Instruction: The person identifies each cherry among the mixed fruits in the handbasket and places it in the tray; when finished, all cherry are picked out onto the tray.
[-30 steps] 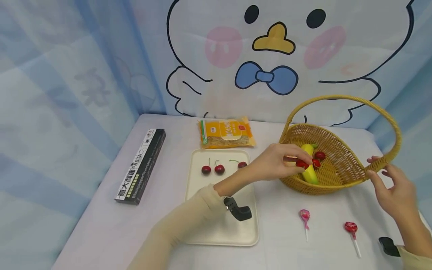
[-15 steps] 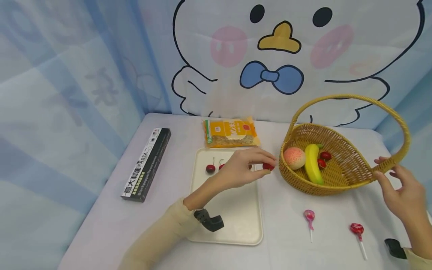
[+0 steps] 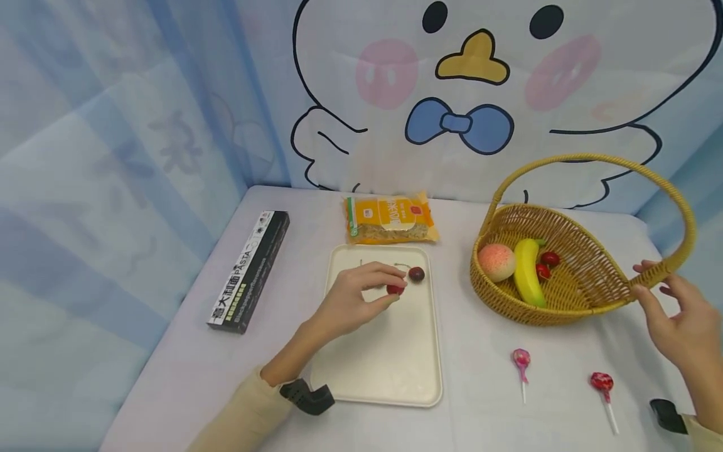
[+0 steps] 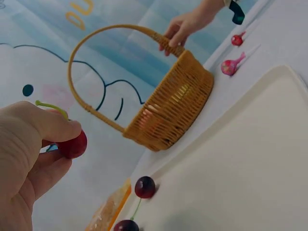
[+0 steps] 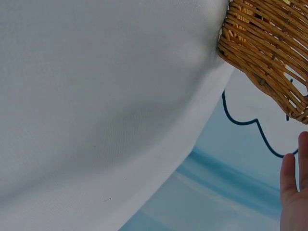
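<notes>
My left hand (image 3: 353,301) pinches a red cherry (image 4: 73,146) with a green stem between thumb and fingers, over the cream tray (image 3: 384,370). A dark cherry (image 3: 416,274) lies on the tray just right of my fingers; another dark cherry (image 4: 126,225) shows in the left wrist view. My right hand (image 3: 686,326) holds the wicker basket (image 3: 508,312) where its handle (image 3: 599,158) joins the right end of the rim. Inside the basket sit a peach (image 3: 497,262), a banana (image 3: 528,276) and two red cherries (image 3: 550,258).
A yellow food packet (image 3: 390,220) lies behind the tray. To the left is a black-and-white pasta box (image 3: 248,273). A pink lollipop (image 3: 521,358) and a red lollipop (image 3: 602,382) lie in front of the basket. A printed curtain (image 3: 384,150) hangs behind the table.
My left hand has moved left from over the basket to above the tray, still pinching the red cherry. This uncovered the peach. My right hand stays on the basket handle.
</notes>
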### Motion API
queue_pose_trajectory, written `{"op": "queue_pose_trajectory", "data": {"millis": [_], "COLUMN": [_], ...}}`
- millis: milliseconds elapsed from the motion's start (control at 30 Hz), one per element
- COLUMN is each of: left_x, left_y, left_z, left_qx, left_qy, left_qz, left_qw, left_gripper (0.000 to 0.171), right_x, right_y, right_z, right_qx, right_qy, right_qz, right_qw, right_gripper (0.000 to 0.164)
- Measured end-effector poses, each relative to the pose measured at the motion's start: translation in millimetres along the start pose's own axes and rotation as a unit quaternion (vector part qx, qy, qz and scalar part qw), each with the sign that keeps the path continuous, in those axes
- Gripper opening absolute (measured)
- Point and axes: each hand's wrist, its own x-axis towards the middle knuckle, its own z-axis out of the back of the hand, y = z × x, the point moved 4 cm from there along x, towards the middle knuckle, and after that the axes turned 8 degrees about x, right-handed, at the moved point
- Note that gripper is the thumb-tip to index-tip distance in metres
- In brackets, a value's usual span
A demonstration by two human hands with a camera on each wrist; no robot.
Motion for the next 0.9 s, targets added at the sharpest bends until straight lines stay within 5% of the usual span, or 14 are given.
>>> {"op": "queue_pose_trajectory", "data": {"millis": [233,633,767,900], "left_x": [-21.7,-39.2,-44.3,-47.9], "left_y": [14.3,29.1,35.1,40.7], "left_z": [12.0,16.7,12.7,4.2], "left_qx": [0.028,0.097,0.143,0.208], "left_qy": [-0.002,0.016,0.038,0.094], "left_qz": [0.04,0.115,0.145,0.167], "left_qw": [0.9988,0.9885,0.9783,0.9591], "left_gripper": [0.027,0.025,0.023,0.022], "right_x": [0.3,0.7,0.2,1.2], "right_y": [-1.5,-0.4,0.6,3.9], "right_z": [2.9,0.4,-1.5,-1.0], "right_qx": [0.007,-0.001,-0.003,-0.005], "right_qy": [-0.004,0.007,0.02,0.018], "right_qz": [-0.002,-0.023,-0.041,-0.03], "right_qw": [1.0,1.0,0.999,0.999], "right_gripper": [0.045,0.047,0.047,0.045]}}
